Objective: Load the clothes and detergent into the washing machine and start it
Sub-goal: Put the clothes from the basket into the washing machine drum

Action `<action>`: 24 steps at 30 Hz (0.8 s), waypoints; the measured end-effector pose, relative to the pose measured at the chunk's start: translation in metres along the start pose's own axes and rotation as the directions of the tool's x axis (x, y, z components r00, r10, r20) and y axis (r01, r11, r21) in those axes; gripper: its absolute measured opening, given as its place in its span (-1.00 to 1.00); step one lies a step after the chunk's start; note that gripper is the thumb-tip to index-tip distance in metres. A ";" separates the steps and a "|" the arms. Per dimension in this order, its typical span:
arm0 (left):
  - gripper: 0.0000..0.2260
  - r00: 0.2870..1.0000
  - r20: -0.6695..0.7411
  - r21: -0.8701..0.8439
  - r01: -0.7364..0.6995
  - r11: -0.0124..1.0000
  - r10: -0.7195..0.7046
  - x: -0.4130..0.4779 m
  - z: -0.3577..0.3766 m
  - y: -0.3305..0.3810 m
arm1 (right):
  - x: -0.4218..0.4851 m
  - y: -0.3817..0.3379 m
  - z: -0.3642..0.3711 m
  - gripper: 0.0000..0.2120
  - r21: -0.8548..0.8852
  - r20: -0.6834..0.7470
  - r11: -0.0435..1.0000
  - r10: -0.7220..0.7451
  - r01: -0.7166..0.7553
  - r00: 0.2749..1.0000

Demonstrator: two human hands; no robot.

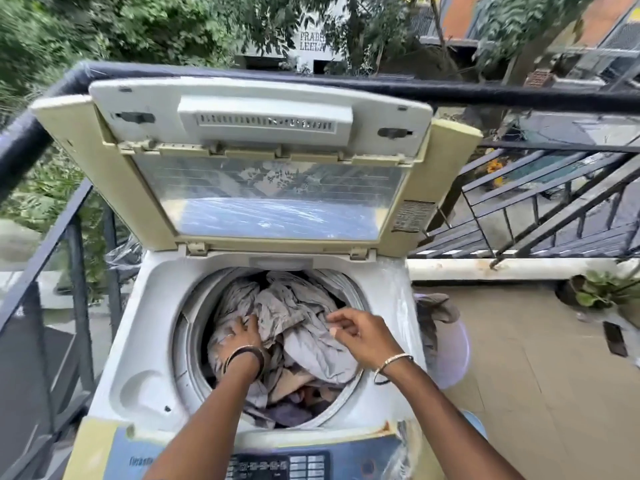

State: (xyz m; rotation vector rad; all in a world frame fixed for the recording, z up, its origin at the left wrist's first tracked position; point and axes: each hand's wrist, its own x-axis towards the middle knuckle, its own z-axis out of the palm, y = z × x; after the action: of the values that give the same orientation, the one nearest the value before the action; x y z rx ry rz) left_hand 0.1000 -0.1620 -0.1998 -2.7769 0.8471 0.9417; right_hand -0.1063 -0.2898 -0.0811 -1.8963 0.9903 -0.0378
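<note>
The left hand is pressing flat, fingers spread, on the clothes; the right hand is pinching them. Clothes are hiding the drum's depths and reaching its rim.

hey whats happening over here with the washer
A person is loading a top-loading washing machine on a balcony. The lid is propped open, and the drum is heaped with grey clothes. The left hand presses down into the pile while the right hand pinches a fold of cloth. A laundry basket with more fabric stands beside the machine's right side.
</note>
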 end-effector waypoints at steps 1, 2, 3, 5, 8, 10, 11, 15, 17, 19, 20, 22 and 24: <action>-0.31 1.000 -0.003 -0.033 0.018 0.999 -0.018 -0.007 -0.001 0.005 | -0.004 0.000 -0.008 -0.79 0.020 -0.022 1.000 -0.019 0.019 1.000; -0.34 1.000 -0.003 -0.088 0.020 0.996 -0.020 -0.015 -0.002 0.012 | -0.008 0.001 -0.016 -0.81 0.034 -0.049 0.999 -0.035 0.037 0.998; -0.34 1.000 -0.016 -0.169 0.012 0.986 -0.015 -0.024 -0.004 0.019 | -0.014 0.004 -0.024 -0.81 0.048 -0.076 0.997 -0.049 0.053 0.996; -0.40 0.996 -0.088 -0.358 -0.041 0.933 0.009 -0.047 -0.008 0.037 | -0.023 0.013 -0.040 -0.83 0.078 -0.132 0.994 -0.062 0.073 0.989; -0.65 0.970 -0.233 -0.537 -0.188 0.822 0.070 -0.092 -0.012 0.076 | -0.043 0.034 -0.068 -0.84 0.162 -0.217 0.983 -0.047 0.083 0.975; -0.76 0.935 -0.338 -0.599 -0.302 0.742 0.108 -0.122 -0.011 0.109 | -0.057 0.050 -0.087 -0.84 0.230 -0.255 0.970 -0.019 0.079 0.967; -0.80 0.909 -0.398 -0.602 -0.360 0.713 0.122 -0.137 -0.010 0.128 | -0.064 0.060 -0.098 -0.84 0.252 -0.263 0.964 -0.012 0.081 0.965; -0.87 0.729 -0.645 -0.457 -0.608 0.649 0.229 -0.203 0.000 0.215 | -0.095 0.114 -0.139 -0.80 0.305 -0.263 0.952 0.054 0.030 0.963; -0.85 0.688 -0.662 -0.439 -0.677 0.591 0.297 -0.226 0.013 0.256 | -0.111 0.146 -0.161 -0.77 0.318 -0.263 0.948 0.108 -0.020 0.959; -0.85 0.702 -0.626 -0.456 -0.684 0.569 0.341 -0.238 0.029 0.290 | -0.127 0.171 -0.183 -0.77 0.323 -0.266 0.944 0.163 -0.071 0.950; -0.86 0.718 -0.590 -0.463 -0.675 0.574 0.369 -0.242 0.037 0.306 | -0.135 0.184 -0.195 -0.78 0.322 -0.271 0.941 0.192 -0.099 0.943; -0.87 0.742 -0.509 -0.458 -0.662 0.593 0.436 -0.248 0.052 0.332 | -0.147 0.208 -0.216 -0.82 0.312 -0.283 0.938 0.242 -0.150 0.928; -0.87 0.756 -0.445 -0.426 -0.650 0.629 0.480 -0.251 0.065 0.349 | -0.153 0.228 -0.233 -0.84 0.301 -0.288 0.936 0.274 -0.185 0.918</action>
State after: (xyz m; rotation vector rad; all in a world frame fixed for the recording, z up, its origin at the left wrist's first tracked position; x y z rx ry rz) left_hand -0.2848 -0.3203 -0.0738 -3.2509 1.8842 0.9869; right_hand -0.4459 -0.4101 -0.0732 -1.5404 1.3571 -0.3408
